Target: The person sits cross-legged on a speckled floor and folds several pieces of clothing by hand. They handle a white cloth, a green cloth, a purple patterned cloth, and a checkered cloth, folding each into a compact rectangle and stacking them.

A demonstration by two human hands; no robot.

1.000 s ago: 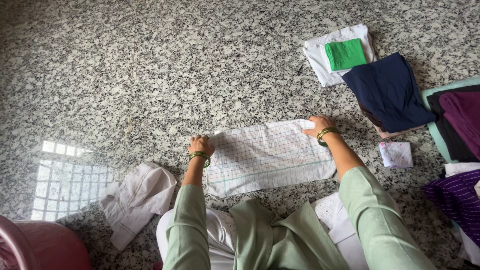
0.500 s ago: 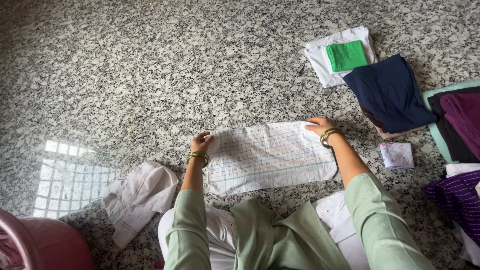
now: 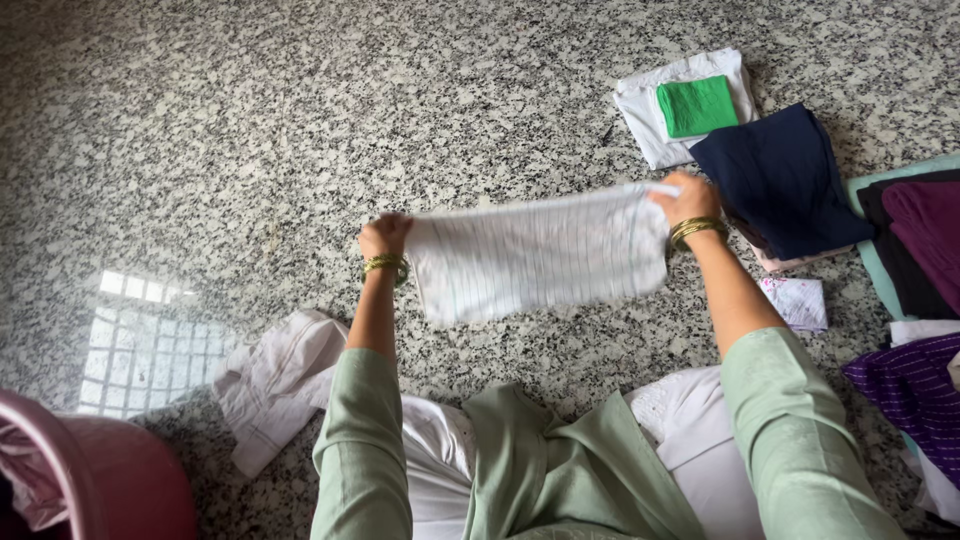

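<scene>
1. The left hand (image 3: 385,236) is closed on one top corner of a white cloth with thin stripes (image 3: 540,255), fingers pinched around the edge; gold bangles sit at the wrist.
2. The right hand (image 3: 685,197) is closed on the opposite top corner in the same pinching grip, also with bangles at the wrist.
3. The striped cloth hangs stretched between the two hands, lifted clear of the granite floor (image 3: 250,130) — its lower edge hangs free and looks slightly blurred.
4. Judging from the scene, the folding is partway along: several pieces already lie folded to the right, while this cloth is in the air, apparently folded along its length but not yet laid on a pile.
5. Folded pieces near the right hand: a white folded cloth (image 3: 650,115) with a small green folded cloth (image 3: 698,105) on top, and a navy folded garment (image 3: 780,180) just beside the hand.
6. Further right, a maroon garment (image 3: 925,235) lies on a pale teal piece, and a purple striped garment (image 3: 905,385) lies below it.
7. A small white patterned cloth (image 3: 798,302) lies on the floor under the right forearm.
8. Left of the person's knees, a crumpled white garment (image 3: 275,385) waits unfolded — a pink basket (image 3: 90,480) sits at the lower left corner.
9. Nothing lies directly under the lifted cloth; the stacks at the right crowd that side.
</scene>
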